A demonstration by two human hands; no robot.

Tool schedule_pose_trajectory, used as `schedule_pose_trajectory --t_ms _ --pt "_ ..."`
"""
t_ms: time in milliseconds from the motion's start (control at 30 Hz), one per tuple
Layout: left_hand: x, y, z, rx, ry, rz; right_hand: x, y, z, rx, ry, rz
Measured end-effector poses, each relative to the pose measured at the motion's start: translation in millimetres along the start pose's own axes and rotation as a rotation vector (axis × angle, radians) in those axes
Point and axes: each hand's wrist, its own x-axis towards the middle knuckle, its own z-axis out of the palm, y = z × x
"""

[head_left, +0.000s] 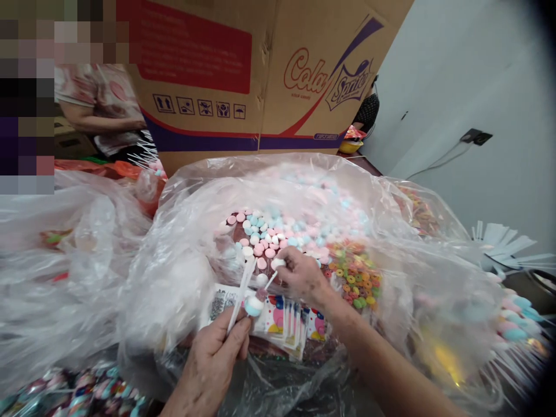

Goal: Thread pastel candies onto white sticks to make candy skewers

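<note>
My left hand [215, 359] is closed around a few thin white plastic sticks [241, 292], one with a round blue-and-pink candy [253, 305] on it. My right hand [302, 277] pinches a small white candy [278, 263] over the open clear plastic bag [174, 255]. Inside the bag lie a heap of pink, white and pale blue round candies [264, 234] and a pile of small multicoloured ring candies [358, 281]. A stack of printed paper sachets [289, 321] lies just under my hands.
A big cardboard box [269, 75] stands behind the bag. Another person in a patterned shirt [102, 101] works at the back left. Crumpled clear bags [56, 260] lie left, finished candy sticks [516, 327] right and wrapped ones [78, 391] at the bottom left.
</note>
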Motion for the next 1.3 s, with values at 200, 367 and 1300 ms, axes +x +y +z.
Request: schedule_pose_trajectory --t_ms 200,367,1300 --pt "4 5 2.7 0.217 -0.007 0.017 -18 -9 -17 1.022 0.051 0.273" --pt "5 17 6.7 0.278 -0.023 -0.010 -24 -15 -19 1.161 0.057 0.297" --pt "5 15 5.3 0.278 -0.052 -0.018 -20 20 -23 -0.277 0.062 0.052"
